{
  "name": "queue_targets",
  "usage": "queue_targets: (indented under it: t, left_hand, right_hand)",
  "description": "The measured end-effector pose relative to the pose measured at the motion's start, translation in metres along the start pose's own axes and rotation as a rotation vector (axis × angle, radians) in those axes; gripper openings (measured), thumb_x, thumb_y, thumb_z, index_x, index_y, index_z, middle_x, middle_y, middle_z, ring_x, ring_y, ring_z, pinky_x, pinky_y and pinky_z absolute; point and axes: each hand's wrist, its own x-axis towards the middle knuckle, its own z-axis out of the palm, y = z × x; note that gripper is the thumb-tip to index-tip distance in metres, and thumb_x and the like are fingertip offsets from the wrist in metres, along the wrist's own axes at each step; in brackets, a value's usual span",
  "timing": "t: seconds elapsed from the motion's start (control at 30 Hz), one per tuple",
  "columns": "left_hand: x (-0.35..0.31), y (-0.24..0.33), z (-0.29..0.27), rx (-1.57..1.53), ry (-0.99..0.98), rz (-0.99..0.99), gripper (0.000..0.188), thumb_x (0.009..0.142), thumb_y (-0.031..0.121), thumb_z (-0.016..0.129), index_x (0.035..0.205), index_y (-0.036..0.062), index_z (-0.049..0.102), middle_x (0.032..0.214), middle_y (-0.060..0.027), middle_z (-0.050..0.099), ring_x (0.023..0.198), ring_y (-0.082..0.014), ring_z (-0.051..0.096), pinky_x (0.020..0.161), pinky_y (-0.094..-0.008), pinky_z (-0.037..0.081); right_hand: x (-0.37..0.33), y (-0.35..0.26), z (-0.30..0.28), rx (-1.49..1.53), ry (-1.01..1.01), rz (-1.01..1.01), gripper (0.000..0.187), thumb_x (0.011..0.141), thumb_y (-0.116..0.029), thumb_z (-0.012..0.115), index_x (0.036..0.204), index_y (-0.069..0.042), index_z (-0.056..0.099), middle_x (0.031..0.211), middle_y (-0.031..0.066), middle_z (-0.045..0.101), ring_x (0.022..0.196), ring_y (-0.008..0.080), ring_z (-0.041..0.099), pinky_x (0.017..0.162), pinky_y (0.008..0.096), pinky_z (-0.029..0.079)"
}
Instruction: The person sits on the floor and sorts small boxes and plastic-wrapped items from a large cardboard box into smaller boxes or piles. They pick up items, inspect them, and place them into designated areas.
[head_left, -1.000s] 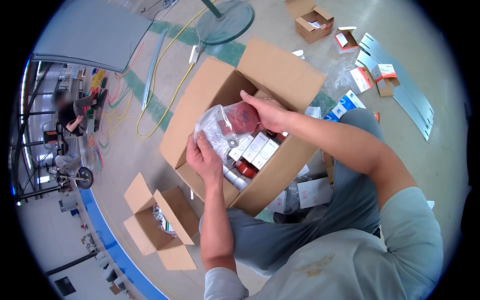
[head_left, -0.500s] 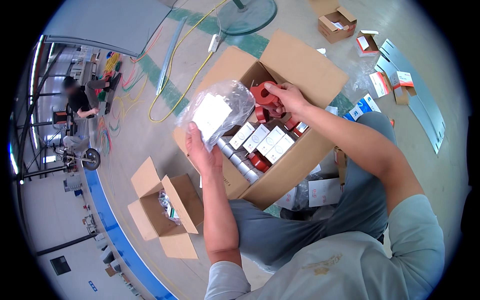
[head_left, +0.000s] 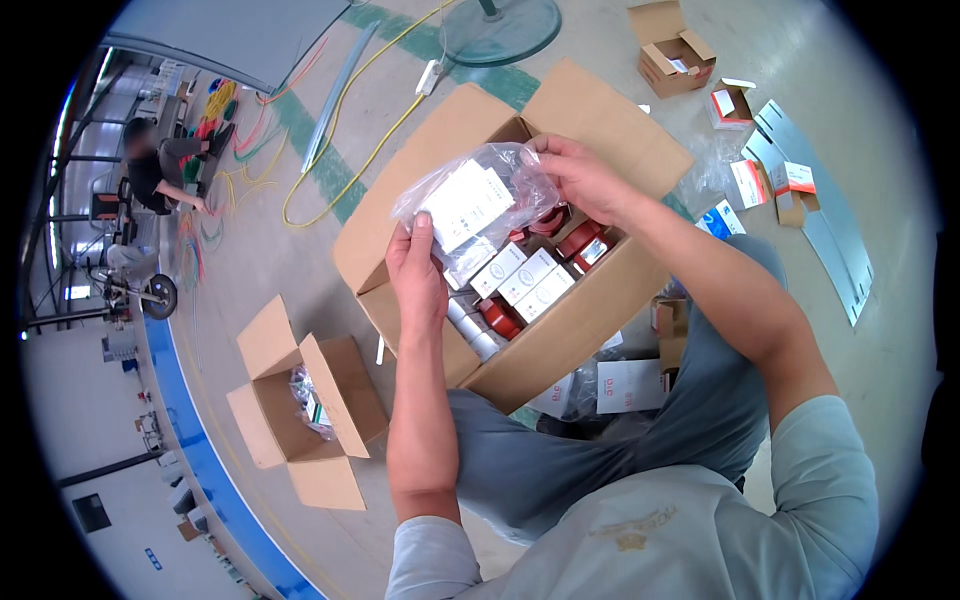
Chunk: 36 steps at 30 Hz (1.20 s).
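Stretched between my two hands is a clear plastic bag (head_left: pixel 522 166) with flat white printed packets or cards (head_left: pixel 468 212) inside. My left hand (head_left: pixel 416 272) grips its lower left side, thumb on top. With closed fingers, my right hand (head_left: pixel 578 176) pinches the bag's upper right edge. Below the bag stands a large open cardboard box (head_left: pixel 560 362). Several small white cartons (head_left: pixel 523 277) lie in it beside white cylinders (head_left: pixel 478 340) and red round parts (head_left: pixel 498 318). The bag covers part of the box's contents.
A smaller open carton (head_left: pixel 345 385) with bagged items stands at left. Opened small boxes (head_left: pixel 676 62) and a long metal strip (head_left: pixel 830 230) lie at right. A yellow cable (head_left: pixel 345 130) crosses the floor. Far left, a person (head_left: pixel 155 170) sits near coloured wires.
My right hand has let go of the red ring-shaped part, which is back among the box's contents, and has taken the bag's right edge. The bag has shifted rightward.
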Motion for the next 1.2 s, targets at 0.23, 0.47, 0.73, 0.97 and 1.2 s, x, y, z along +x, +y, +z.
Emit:
queue_targets:
  t: [0.23,0.47,0.73,0.97,1.2]
  left_hand:
    - [0.001,0.003,-0.002,-0.03,0.045,-0.011,0.028,0.109,0.018,0.06,0.13,-0.0001,0.063,0.122,-0.0094,0.072,0.112,-0.0168,0.069,0.099,-0.0341,0.055]
    - [0.01,-0.007,-0.001,0.024,0.112,-0.064,0.038,0.109,0.018,0.059,0.137,-0.0074,0.057,0.131,-0.0162,0.068,0.121,-0.0225,0.066,0.104,-0.0381,0.053]
    - [-0.005,0.0,0.017,0.067,-0.075,-0.221,0.043,0.107,0.029,0.063,0.136,-0.0023,0.056,0.127,-0.0147,0.069,0.112,-0.0251,0.071,0.084,-0.0399,0.067]
    - [-0.001,-0.01,0.012,0.243,-0.02,-0.177,0.039,0.104,0.016,0.066,0.137,-0.002,0.056,0.125,-0.0141,0.069,0.104,-0.0227,0.073,0.077,-0.0354,0.068]
    - [0.006,-0.019,0.007,0.182,-0.084,-0.103,0.038,0.105,0.009,0.06,0.14,-0.0034,0.055,0.124,-0.0133,0.068,0.106,-0.0225,0.071,0.081,-0.0373,0.067]
  right_hand:
    - [-0.011,-0.008,0.003,-0.013,-0.036,-0.051,0.027,0.105,-0.024,0.065,0.122,-0.007,0.052,0.111,0.0103,0.071,0.093,0.0167,0.073,0.072,0.0279,0.06]
    - [0.0,0.0,-0.012,-0.188,-0.111,-0.21,0.021,0.101,-0.019,0.071,0.112,-0.003,0.062,0.105,0.0109,0.076,0.089,0.0145,0.074,0.069,0.0244,0.056]
    - [-0.008,-0.005,0.003,0.028,-0.094,-0.085,0.051,0.094,0.0,0.072,0.142,-0.002,0.056,0.113,0.0072,0.073,0.102,0.0148,0.071,0.091,0.03,0.059]
    - [-0.003,-0.009,0.017,0.133,0.034,-0.183,0.036,0.098,-0.007,0.063,0.132,0.001,0.059,0.102,0.0086,0.074,0.092,0.0224,0.073,0.081,0.0357,0.059]
    - [0.004,0.005,-0.014,-0.09,-0.109,-0.001,0.03,0.102,-0.015,0.067,0.129,-0.001,0.064,0.115,0.0096,0.073,0.103,0.0174,0.07,0.089,0.0346,0.058]
